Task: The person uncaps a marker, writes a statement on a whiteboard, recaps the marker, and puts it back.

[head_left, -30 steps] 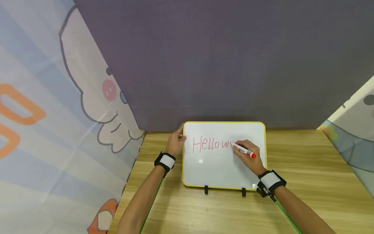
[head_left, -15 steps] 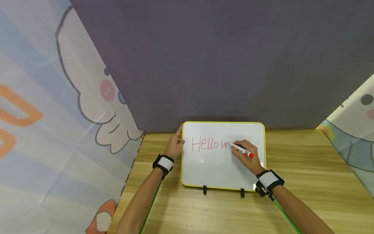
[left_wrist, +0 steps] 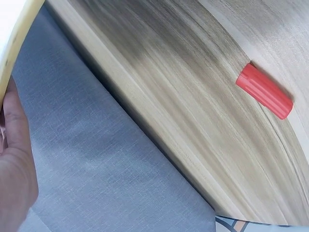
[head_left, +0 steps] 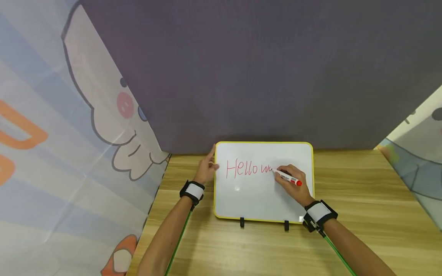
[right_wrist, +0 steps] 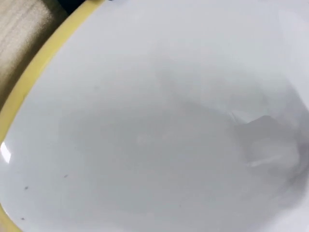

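Fingers (head_left: 211,159) steady whiteboard (head_left: 255,199) edge; right hand (head_left: 293,184) grips marker (head_left: 289,179)

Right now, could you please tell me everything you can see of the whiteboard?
The whiteboard is a glossy white rectangle with rounded corners and a thin yellow rim. It stands on the wooden table before a grey backdrop, with two small black clips at its near edge. "Hello w" and part of another letter are written on it in red. The left hand touches its left edge; the right hand holds a red marker to its face.
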### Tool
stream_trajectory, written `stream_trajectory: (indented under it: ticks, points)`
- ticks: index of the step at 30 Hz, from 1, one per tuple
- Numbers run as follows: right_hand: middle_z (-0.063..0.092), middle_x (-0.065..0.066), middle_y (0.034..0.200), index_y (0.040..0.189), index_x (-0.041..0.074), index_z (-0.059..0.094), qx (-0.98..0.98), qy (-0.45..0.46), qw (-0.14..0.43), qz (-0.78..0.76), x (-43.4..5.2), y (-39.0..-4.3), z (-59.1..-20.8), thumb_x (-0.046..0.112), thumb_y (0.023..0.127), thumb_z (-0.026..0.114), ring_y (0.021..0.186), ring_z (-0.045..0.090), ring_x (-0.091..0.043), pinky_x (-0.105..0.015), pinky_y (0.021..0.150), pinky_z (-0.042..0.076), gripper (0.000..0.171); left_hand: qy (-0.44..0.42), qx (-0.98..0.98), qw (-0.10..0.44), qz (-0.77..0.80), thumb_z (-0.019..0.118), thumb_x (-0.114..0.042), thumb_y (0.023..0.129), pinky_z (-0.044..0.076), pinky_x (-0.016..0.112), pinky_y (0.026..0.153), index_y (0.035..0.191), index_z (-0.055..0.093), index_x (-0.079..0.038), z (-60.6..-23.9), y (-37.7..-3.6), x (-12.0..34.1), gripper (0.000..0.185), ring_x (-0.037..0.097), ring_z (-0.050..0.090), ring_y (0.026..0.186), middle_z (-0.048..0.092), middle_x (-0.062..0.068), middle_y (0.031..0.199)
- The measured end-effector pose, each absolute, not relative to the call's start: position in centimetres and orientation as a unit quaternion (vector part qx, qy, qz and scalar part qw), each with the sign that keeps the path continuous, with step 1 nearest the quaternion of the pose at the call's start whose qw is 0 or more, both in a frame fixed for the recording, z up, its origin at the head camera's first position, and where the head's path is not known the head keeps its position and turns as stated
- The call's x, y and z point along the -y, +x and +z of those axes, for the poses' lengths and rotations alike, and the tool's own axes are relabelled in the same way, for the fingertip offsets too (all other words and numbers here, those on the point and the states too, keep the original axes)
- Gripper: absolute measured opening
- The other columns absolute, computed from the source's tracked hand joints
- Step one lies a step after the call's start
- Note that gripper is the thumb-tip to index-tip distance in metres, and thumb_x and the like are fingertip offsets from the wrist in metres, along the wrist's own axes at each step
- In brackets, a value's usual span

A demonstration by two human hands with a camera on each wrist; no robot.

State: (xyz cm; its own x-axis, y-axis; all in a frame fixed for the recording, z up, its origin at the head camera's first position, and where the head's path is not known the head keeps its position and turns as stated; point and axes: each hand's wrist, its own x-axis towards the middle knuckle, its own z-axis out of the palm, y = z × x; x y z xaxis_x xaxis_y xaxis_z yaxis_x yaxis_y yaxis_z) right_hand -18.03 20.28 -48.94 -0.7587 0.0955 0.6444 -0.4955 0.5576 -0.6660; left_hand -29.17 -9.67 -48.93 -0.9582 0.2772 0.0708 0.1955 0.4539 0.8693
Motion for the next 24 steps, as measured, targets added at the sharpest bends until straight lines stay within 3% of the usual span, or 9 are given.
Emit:
stream_trajectory:
  ticks: [9, 17, 24]
  points:
    - [0.063, -0.011, 0.076, 0.087, -0.001, 0.069, 0.815, 0.121, 0.333, 0.458, -21.1, -19.5, -51.1, -0.005, 0.071, 0.073, 0.073, 0.055, -0.009, -0.003, 0.069, 0.041, 0.017, 0.129, -0.859, 0.032, 0.494, 0.057, 0.004, 0.087, 0.043, 0.022, 0.059, 0.144, 0.019, -0.044, -48.7, -29.0, 9.6, 0.084, 0.01, 0.039, 0.047, 0.053, 0.015, 0.1]
    - [0.064, -0.011, 0.079, 0.088, 0.002, 0.071, 0.806, 0.114, 0.348, 0.466, -21.7, -19.5, -51.4, -0.003, 0.071, 0.075, 0.077, 0.06, -0.015, -0.002, 0.075, 0.042, 0.019, 0.12, -0.872, 0.023, 0.475, 0.059, 0.001, 0.087, 0.042, 0.022, 0.057, 0.145, 0.02, -0.041, -48.7, -28.9, 9.6, 0.082, 0.01, 0.04, 0.049, 0.057, 0.017, 0.102]
    - [0.065, -0.01, 0.078, 0.088, 0.001, 0.07, 0.807, 0.121, 0.336, 0.471, -21.8, -19.7, -51.0, -0.002, 0.073, 0.073, 0.078, 0.058, -0.004, -0.002, 0.074, 0.042, 0.016, 0.119, -0.874, 0.02, 0.471, 0.059, 0.001, 0.087, 0.041, 0.023, 0.057, 0.144, 0.019, -0.044, -48.8, -29.1, 9.5, 0.083, 0.01, 0.041, 0.05, 0.058, 0.016, 0.102]
